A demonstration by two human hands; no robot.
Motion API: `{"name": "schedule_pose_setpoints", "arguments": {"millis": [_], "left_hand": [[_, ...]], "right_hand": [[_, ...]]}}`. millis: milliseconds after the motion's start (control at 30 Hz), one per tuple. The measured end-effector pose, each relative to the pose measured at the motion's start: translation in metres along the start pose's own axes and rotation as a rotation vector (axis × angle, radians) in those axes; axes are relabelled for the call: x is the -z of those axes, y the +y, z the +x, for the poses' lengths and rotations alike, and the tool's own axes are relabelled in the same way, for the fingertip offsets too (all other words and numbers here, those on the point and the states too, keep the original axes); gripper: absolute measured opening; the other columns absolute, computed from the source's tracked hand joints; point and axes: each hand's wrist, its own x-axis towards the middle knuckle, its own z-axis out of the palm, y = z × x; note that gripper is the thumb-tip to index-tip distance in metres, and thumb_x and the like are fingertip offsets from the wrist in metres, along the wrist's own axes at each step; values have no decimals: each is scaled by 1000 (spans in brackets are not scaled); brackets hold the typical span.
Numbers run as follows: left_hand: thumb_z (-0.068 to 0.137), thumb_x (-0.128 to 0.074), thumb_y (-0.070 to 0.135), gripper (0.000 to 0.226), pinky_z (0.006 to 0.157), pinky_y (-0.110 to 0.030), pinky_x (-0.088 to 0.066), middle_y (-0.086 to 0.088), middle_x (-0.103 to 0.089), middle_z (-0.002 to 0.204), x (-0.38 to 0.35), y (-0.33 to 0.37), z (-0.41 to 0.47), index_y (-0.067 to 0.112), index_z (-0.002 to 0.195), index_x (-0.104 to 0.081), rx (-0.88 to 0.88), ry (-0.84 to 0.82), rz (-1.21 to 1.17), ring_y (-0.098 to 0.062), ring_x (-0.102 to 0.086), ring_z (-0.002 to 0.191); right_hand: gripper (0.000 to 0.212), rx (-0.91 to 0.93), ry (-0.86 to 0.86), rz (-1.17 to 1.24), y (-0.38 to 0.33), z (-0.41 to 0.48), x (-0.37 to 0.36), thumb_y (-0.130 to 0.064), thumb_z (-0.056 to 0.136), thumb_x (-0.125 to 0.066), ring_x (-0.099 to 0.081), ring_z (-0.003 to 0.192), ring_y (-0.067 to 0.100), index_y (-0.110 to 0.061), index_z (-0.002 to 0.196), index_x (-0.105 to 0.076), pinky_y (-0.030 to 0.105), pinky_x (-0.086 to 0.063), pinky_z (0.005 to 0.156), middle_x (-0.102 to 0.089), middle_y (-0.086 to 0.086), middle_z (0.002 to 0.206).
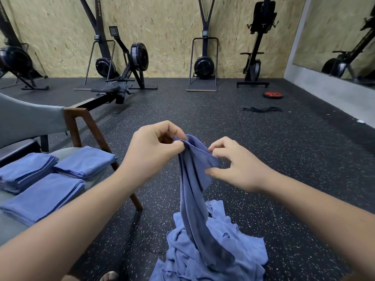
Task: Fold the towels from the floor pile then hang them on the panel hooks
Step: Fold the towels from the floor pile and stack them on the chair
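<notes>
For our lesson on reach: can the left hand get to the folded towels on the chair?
Probably yes: nothing blocks the way to the folded towels, but the left hand pinches the raised towel and would have to let go first.

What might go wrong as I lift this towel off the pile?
The towel hangs bunched, its lower end lying on the floor pile, so lifting may drag others along. The left hand and right hand only pinch its top edge, so it might slip.
</notes>
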Motion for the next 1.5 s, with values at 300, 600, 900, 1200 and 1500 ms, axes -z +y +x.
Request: {"name": "schedule_pose_setpoints", "arguments": {"millis": [300,600,900,1200,1500], "left_hand": [[82,-73,8,16,54,-23,-35,12,-57,57,5,-6,5,24,82,-76,-18,72,117,-7,-42,53],[82,-71,6,18,58,-23,-39,8,-67,72,-2,2,6,23,81,-70,-55,86,-17,-8,-51,59],[83,-70,15,17,66,-34,-46,-1,-74,84,-13,4,4,27,93,-62,-87,-66,-130,-24,-56,67],[98,-75,7,32,68,-21,-45,9,-79,101,-19,9,-3,27,108,-52,-165,-179,29,-13,-68,75],[89,-81,14,30,73,-39,-48,-4,-73,87,-43,-32,-10,21,105,-57,13,-305,-185,-17,-62,77]], "right_hand": [[21,30,380,226,-3,-3,43,-27,96,-77,-51,64,3,-18,81,-67,25,-40,64,-63,-10,69],[20,83,545,325,-11,-4,52,-18,94,-80,-58,73,27,-19,88,-61,39,-49,67,-64,-1,78],[41,124,257,113,-23,-10,49,-26,91,-76,-63,113,4,-32,129,-62,21,-47,96,-67,-15,115],[4,160,128,268,-21,-3,19,-28,101,-75,-67,81,26,-26,100,-71,53,-54,80,-73,-1,86],[12,188,190,248,-18,0,27,-33,102,-69,-63,79,26,-24,94,-68,50,-52,77,-70,0,82]]}}
